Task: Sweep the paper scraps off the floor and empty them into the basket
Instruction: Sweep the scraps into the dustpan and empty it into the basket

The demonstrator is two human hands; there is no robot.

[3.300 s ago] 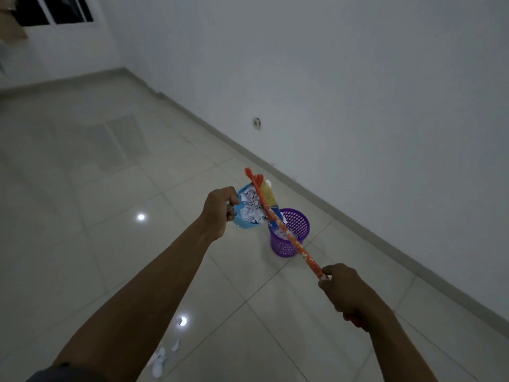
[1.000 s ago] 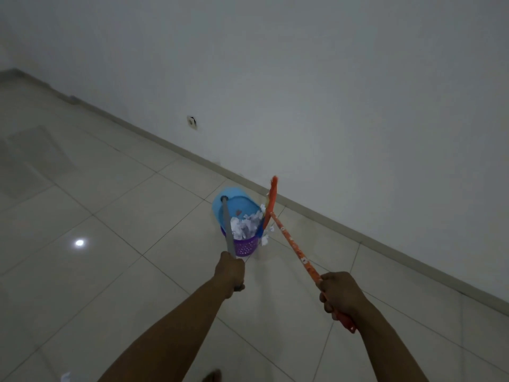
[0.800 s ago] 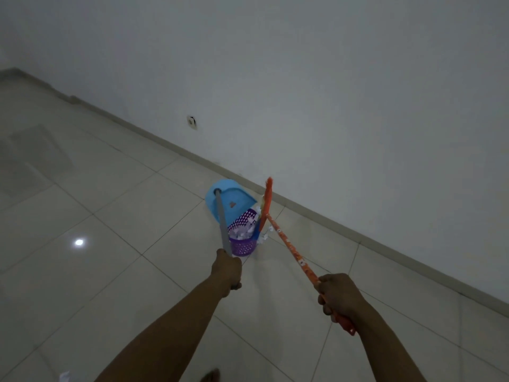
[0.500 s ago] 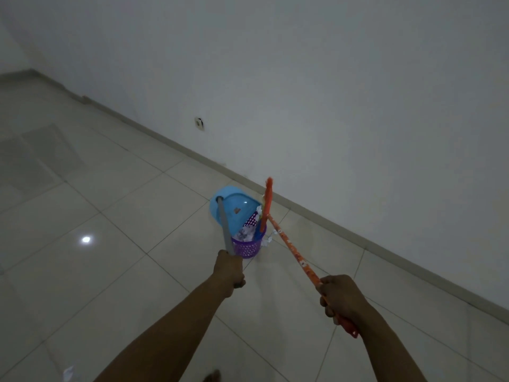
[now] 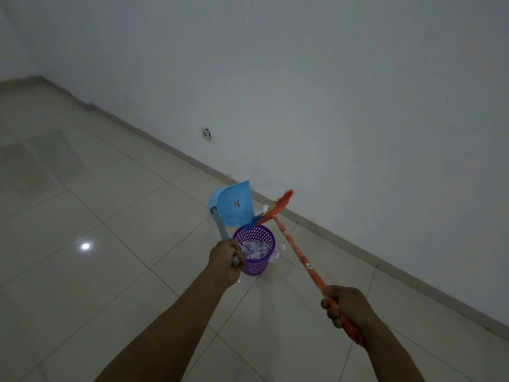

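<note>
On the floor (image 5: 110,271), close to its edge along the wall (image 5: 330,106), the purple basket (image 5: 254,267) stands upright with paper scraps (image 5: 253,248) heaped inside it, and a few loose scraps (image 5: 276,255) show just beside its right side, though you cannot tell whether they are lying on the tiles or falling. Your left hand (image 5: 224,261) has its fingers curled tight round the grey handle of the blue dustpan (image 5: 235,206), which is tipped up above the basket's far rim. Your right hand (image 5: 345,307) has its fingers (image 5: 330,312) wrapped round the handle of the orange broom (image 5: 297,252), whose head is raised beside the dustpan's lower right corner.
</note>
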